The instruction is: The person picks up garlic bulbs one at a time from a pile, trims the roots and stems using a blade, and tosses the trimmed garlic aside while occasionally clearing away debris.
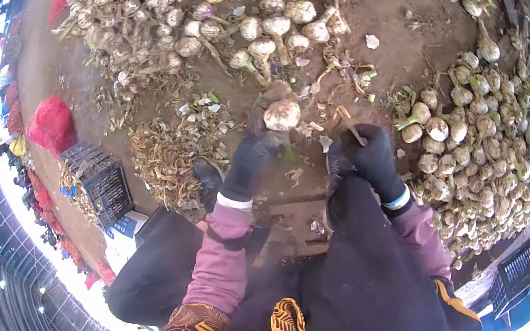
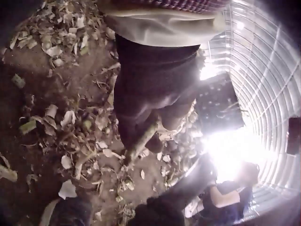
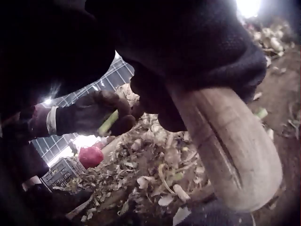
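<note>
While garlic (image 1: 282, 115) is held, its stem (image 3: 109, 123) slants downward.

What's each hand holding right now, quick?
Left hand: closed, holding a garlic bulb.
Right hand: closed, holding a wooden handle.

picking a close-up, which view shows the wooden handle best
Right wrist view: the wooden handle is large, its lengthwise groove clear. The head view shows it small in the right hand; the left wrist view shows none I can make out.
</note>
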`<action>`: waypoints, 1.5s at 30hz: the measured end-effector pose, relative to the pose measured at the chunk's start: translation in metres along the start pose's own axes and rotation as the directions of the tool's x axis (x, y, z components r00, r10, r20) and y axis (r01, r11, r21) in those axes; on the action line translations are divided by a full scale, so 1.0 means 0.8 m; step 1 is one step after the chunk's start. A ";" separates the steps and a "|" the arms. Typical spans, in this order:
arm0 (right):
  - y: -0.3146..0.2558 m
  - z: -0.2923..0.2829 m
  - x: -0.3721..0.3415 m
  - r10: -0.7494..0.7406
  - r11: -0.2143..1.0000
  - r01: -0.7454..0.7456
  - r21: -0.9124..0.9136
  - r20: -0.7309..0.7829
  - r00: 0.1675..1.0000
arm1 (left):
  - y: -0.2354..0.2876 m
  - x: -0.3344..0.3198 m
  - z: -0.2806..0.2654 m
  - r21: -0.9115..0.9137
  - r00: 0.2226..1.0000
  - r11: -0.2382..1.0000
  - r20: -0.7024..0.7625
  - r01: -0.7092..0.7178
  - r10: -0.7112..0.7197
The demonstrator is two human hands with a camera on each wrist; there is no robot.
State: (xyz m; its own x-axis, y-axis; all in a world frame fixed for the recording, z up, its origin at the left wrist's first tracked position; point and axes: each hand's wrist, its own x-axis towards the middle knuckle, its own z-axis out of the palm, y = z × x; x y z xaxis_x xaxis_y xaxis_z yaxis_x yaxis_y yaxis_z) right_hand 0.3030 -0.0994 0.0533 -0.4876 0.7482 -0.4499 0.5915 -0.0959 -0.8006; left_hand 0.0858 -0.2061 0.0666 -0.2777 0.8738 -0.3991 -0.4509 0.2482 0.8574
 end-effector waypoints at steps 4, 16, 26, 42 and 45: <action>-0.012 0.013 0.009 -0.353 0.916 0.356 -0.184 0.053 0.934 | -0.064 -0.036 -0.025 0.757 0.937 0.554 0.261 -0.348 0.232; -0.064 -0.027 -0.005 -0.479 0.794 0.522 -0.311 0.207 0.853 | -0.040 -0.050 0.009 0.579 0.958 0.768 0.230 -0.275 0.170; -0.048 -0.023 -0.004 -0.513 0.766 0.535 -0.356 0.164 0.843 | -0.018 -0.041 0.031 0.576 0.964 0.774 0.200 -0.262 0.177; -0.023 -0.007 -0.010 -0.367 0.823 0.416 -0.386 0.197 0.909 | -0.024 -0.017 0.044 0.496 0.956 0.826 0.244 -0.269 0.165; 0.001 0.008 -0.011 -0.424 0.840 0.453 -0.300 0.159 0.891 | -0.036 -0.021 0.020 0.634 0.769 0.435 0.530 -0.640 0.357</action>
State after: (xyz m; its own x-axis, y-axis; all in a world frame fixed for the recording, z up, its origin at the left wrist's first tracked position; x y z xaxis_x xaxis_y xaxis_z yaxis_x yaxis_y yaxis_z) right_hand 0.3036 -0.1105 0.0544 -0.7879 0.6031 -0.1246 0.4683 0.4554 -0.7572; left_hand 0.1171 -0.2211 0.0533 0.0753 0.9822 0.1721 0.5188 -0.1860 0.8344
